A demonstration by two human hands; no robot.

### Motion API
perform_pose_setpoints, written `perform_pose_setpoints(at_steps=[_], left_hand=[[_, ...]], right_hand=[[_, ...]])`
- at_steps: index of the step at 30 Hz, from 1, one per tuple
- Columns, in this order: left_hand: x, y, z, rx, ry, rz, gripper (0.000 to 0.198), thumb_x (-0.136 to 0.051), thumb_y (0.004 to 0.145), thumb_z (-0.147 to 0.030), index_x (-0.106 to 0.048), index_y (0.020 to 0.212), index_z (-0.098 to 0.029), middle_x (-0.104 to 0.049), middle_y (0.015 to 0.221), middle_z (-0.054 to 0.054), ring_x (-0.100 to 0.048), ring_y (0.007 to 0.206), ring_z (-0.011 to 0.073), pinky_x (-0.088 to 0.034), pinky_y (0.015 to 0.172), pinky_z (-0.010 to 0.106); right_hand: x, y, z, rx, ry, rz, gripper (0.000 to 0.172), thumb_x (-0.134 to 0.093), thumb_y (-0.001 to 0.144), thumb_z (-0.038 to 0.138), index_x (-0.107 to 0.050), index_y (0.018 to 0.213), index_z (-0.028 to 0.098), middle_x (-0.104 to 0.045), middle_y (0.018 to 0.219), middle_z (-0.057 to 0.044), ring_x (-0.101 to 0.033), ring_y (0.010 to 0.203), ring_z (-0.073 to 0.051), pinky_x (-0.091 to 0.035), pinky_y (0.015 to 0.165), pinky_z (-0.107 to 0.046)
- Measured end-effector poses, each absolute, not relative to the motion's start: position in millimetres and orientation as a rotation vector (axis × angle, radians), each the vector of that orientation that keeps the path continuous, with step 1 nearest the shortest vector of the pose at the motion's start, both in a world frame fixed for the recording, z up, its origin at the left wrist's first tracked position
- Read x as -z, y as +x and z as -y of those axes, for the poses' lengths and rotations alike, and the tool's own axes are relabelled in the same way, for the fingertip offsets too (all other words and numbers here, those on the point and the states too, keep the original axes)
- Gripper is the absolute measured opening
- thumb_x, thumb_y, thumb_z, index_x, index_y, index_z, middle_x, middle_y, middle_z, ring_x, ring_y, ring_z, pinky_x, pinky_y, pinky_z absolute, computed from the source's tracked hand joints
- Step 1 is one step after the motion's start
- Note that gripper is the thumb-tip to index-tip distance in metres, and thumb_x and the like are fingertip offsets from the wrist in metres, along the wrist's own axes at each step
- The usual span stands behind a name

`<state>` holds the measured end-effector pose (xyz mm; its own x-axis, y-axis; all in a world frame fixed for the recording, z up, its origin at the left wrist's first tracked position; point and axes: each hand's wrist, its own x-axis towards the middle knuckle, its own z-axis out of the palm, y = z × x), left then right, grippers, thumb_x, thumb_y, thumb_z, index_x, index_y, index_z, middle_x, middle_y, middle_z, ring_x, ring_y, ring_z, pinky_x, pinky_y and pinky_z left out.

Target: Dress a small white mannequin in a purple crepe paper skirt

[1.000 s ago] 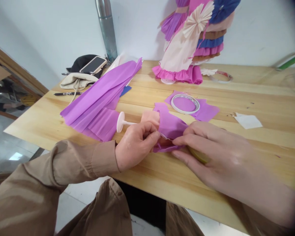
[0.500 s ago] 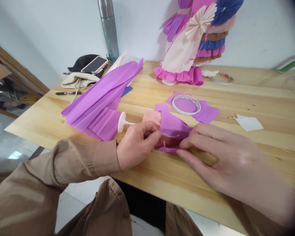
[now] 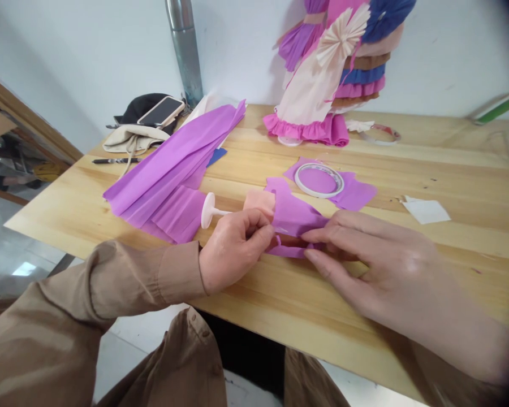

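Near the table's front edge, a piece of purple crepe paper [image 3: 294,212] lies stretched between my two hands. My left hand [image 3: 233,251] is closed in a pinch at its left end. A narrow loose strip of the same purple runs along the front. At the right end, my right hand [image 3: 377,263] pinches the paper between thumb and fingers. A peach paper piece [image 3: 259,202] sits just behind my left fingers. From beside that hand a white stand with a round base [image 3: 208,210] sticks out to the left; its other end is hidden.
Behind my hands, a roll of tape [image 3: 319,180] rests on purple scraps. Pleated purple paper [image 3: 169,175] lies to the left, near a pen [image 3: 115,161] and a phone [image 3: 161,111]. Paper dresses [image 3: 314,96] and a metal bottle [image 3: 185,53] stand along the wall.
My right fingers have shifted slightly left along the purple paper, and the front strip now lies straighter between the hands. The left hand keeps its pinch. A thin pale thread no longer shows clearly.
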<state>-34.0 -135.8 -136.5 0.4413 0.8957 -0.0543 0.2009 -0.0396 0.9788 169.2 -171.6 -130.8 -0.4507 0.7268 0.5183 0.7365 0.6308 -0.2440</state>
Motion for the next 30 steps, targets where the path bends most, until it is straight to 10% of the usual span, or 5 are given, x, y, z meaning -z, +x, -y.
perform_pose_setpoints(at_steps=[30], left_hand=[[137.2,-33.9,136.2,-0.747,1.52,-0.991,0.022,-0.054,0.091,-0.02,-0.053,0.07,-0.015,-0.048,0.057,-0.006,-0.04,0.052,0.0049,-0.035,0.054,0.022]], right_hand=[[133.8,157.3,170.5,0.087,-1.148,2.207,0.017,-0.062,0.091,0.014,-0.062,0.074,0.019,-0.061,0.068,-0.003,-0.058,0.061,-0.016,-0.041,0.054,-0.032]])
